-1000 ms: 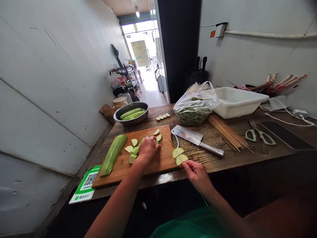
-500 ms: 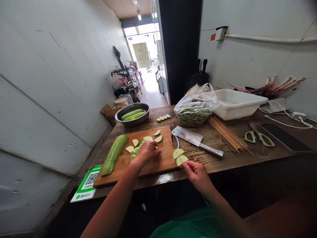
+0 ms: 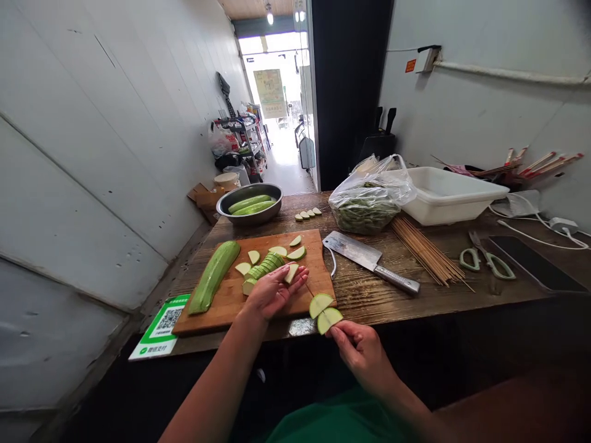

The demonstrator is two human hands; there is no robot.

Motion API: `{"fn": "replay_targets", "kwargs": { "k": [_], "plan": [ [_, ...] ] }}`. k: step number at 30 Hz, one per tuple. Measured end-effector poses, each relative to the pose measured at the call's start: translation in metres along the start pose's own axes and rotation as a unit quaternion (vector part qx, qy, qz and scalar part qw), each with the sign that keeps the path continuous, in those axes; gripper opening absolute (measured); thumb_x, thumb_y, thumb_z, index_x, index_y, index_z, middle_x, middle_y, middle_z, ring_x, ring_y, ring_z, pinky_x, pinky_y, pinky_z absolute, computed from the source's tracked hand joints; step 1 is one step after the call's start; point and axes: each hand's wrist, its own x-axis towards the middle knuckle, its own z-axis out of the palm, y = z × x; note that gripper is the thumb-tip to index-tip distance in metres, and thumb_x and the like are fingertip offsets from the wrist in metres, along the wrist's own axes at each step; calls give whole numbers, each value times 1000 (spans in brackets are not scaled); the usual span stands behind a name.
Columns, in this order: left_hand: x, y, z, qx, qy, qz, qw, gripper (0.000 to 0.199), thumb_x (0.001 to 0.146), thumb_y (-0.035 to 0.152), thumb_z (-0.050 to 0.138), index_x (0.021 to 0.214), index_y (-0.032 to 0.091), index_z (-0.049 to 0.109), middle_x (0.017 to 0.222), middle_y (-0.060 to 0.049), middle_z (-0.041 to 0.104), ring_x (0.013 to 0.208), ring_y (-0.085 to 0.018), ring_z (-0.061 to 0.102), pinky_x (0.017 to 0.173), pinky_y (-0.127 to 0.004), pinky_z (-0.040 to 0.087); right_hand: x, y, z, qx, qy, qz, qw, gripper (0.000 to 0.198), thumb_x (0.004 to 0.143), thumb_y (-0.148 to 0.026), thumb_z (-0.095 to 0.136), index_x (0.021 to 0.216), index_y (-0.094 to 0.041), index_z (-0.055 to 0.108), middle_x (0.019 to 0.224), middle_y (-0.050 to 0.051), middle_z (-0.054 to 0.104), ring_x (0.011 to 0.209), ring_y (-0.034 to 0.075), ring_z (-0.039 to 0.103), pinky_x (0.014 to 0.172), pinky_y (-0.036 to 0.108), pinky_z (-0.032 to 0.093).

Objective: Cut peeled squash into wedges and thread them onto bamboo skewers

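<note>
Over the near right part of the wooden cutting board (image 3: 231,301), my left hand (image 3: 273,294) is turned palm up and holds a half-round zucchini slice (image 3: 291,273) between thumb and fingers. My right hand (image 3: 362,354), just off the table's front edge, pinches a thin skewer threaded with two zucchini slices (image 3: 324,312); its tip points toward the left hand. On the board lie a row of cut zucchini (image 3: 266,266), several loose slices (image 3: 277,251) and a large zucchini piece (image 3: 215,277) at the left.
Right of the board rest a cleaver (image 3: 355,253), a bundle of bamboo skewers (image 3: 427,252), scissors (image 3: 487,258) and a phone (image 3: 538,263). Behind stand a metal bowl (image 3: 272,212) with zucchini, a plastic bag of greens (image 3: 367,209) and a white tub (image 3: 455,206).
My left hand has lifted a zucchini slice off the board and turned palm up. My right hand has drawn the skewer with its two slices nearer and slightly left.
</note>
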Motion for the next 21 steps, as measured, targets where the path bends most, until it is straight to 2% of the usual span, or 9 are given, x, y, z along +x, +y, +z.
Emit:
{"fn": "replay_targets", "kwargs": {
  "k": [4, 9, 11, 15, 21],
  "plan": [
    [0, 1, -1, -17, -29, -42, 999, 18, 83, 8, 43, 95, -1, 54, 102, -25, 59, 103, -27, 55, 84, -33, 51, -1, 0, -3, -15, -4, 10, 1000, 31, 86, -34, 44, 81, -12, 65, 57, -1, 48, 52, 10, 41, 50, 21, 33],
    [-2, 4, -3, 31, -91, -16, 995, 12, 79, 6, 50, 89, 3, 56, 101, -22, 60, 104, -28, 55, 88, -36, 48, -2, 1, -6, -9, 2, 20, 1000, 30, 86, -33, 45, 80, -13, 65, 55, -2, 45, 50, 10, 39, 47, 20, 31],
    [-2, 5, -3, 55, -95, 6, 994, 11, 77, 2, 51, 87, 4, 56, 98, -19, 62, 102, -26, 56, 89, -34, 48, -3, 1, -6, 0, 3, 26, 1000, 28, 86, -33, 45, 80, -13, 65, 54, -2, 44, 49, 9, 37, 45, 20, 29],
    [0, 6, 1, 54, -48, 54, 996, 13, 77, 0, 49, 88, 5, 56, 95, -17, 63, 96, -25, 59, 87, -35, 49, -6, 0, -5, 15, 0, 31, 999, 28, 86, -33, 45, 80, -12, 64, 53, -3, 41, 47, 8, 34, 43, 19, 27],
    [3, 6, 2, 44, 13, 43, 998, 12, 80, 2, 46, 87, 5, 55, 90, -16, 64, 90, -25, 62, 80, -36, 53, -4, -1, -3, 14, -4, 37, 999, 30, 86, -35, 45, 80, -12, 64, 51, -4, 36, 45, 8, 29, 41, 20, 24]
  ]
}}
